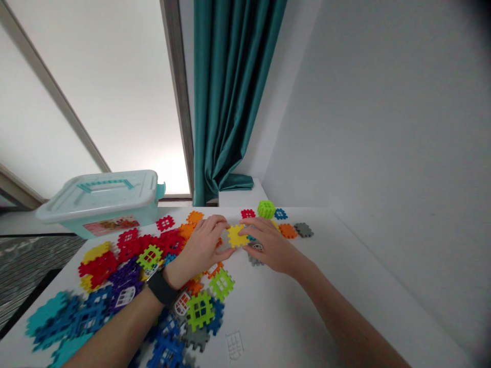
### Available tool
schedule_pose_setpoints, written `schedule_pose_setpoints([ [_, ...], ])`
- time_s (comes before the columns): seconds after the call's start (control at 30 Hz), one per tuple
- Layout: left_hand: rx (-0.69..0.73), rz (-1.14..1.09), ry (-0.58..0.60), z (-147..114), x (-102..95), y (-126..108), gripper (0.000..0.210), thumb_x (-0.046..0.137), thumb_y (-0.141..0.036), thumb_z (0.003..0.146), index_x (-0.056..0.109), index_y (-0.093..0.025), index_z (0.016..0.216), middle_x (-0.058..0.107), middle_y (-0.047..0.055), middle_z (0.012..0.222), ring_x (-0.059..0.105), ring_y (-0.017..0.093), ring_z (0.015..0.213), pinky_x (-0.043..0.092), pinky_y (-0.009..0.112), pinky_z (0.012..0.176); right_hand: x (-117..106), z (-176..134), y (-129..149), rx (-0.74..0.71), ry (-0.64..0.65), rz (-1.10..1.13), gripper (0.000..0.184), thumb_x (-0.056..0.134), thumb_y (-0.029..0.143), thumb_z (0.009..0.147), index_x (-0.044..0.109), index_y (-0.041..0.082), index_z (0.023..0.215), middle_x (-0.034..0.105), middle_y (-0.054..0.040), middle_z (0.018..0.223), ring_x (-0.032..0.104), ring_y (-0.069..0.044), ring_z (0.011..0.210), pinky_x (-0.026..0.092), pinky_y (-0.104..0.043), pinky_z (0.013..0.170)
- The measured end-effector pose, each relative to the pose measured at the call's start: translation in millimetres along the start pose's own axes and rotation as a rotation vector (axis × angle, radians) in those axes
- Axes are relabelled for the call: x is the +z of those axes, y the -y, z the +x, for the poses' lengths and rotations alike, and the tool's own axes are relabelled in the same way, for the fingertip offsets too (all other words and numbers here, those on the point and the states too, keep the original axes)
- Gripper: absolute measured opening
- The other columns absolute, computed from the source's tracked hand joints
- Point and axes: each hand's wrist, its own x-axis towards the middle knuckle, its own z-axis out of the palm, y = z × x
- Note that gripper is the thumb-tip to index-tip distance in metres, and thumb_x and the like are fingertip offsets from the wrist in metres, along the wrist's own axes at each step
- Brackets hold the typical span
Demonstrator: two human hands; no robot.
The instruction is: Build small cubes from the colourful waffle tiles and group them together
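Pale grey wall (376, 128) and a long, shiny, blue-green cloth curtain (230, 92) are behind a smooth white table (284, 312). From far away, I see both arms reach forward, and the hands meet near the back of the table. Between them is a bright yellow, flat plastic piece with square teeth (235, 236). On the right hand (270, 243), the thumb and fingers pinch its right side. The left hand (207, 239) curls like a letter C at its left edge, with the thumb low and the fingers high; I can't tell if they press on it. A black watch (161, 287) sits on the left wrist.

Left of the hands, a big messy heap of colourful toothed plastic pieces (97, 268) spreads out, and the left arm hides some of it. Past the heap is a pale blue-green plastic box with a lid (103, 204). Under the right hand, a grey toothed piece (256, 260) is partly covered. Behind it sits a round, light green plastic ball shape (266, 209), close to a small blue toothed piece (281, 213)
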Motion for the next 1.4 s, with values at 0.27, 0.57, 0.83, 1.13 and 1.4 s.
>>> schedule_pose_setpoints([
  [0.27,-0.005,0.011,0.078,0,2.1,-1,0.029,0.061,-0.034,0.093,0.059,-0.022,0.119,0.063,0.01,0.117,0.062,0.027,0.107,0.051,0.045,0.094,-15,-14,-47,0.071,-0.005,0.028,0.031,0.069,0.017,0.084,0.064,0.024,0.114,0.066,-0.0099,0.13,0.06,-0.025,0.124,0.046,-0.051,0.109],
  [0.57,0.082,0.093,0.225,-6,12.0,7,0.019,0.056,-0.031,0.096,0.065,-0.023,0.111,0.065,0.009,0.114,0.062,0.027,0.105,0.05,0.044,0.093,-16,-52,-117,0.256,0.052,0.094,0.024,0.067,0.018,0.082,0.064,0.021,0.106,0.068,-0.0098,0.123,0.062,-0.025,0.119,0.047,-0.052,0.106],
  [0.83,0.106,0.102,0.228,-7,16.6,11,0.02,0.056,-0.029,0.095,0.064,-0.022,0.112,0.065,0.008,0.114,0.063,0.026,0.104,0.05,0.042,0.092,-11,-66,-124,0.345,0.037,0.127,0.027,0.069,0.017,0.081,0.064,0.022,0.107,0.068,-0.0087,0.122,0.063,-0.023,0.115,0.049,-0.048,0.103],
  [1.13,0.065,0.1,0.271,-6,13.3,10,0.022,0.052,-0.029,0.097,0.063,-0.022,0.114,0.063,0.008,0.116,0.061,0.027,0.107,0.048,0.044,0.096,-9,-50,-128,0.378,0.059,0.225,0.028,0.071,0.016,0.077,0.066,0.023,0.104,0.068,-0.0079,0.121,0.062,-0.025,0.115,0.046,-0.047,0.105],
  [1.4,0.063,0.109,0.295,-6,12.6,12,0.021,0.053,-0.029,0.097,0.063,-0.022,0.114,0.064,0.008,0.116,0.06,0.026,0.107,0.047,0.043,0.096,-12,-46,-131,0.389,0.121,0.245,0.027,0.071,0.016,0.078,0.065,0.023,0.104,0.067,-0.0075,0.122,0.062,-0.026,0.116,0.044,-0.049,0.106],
])
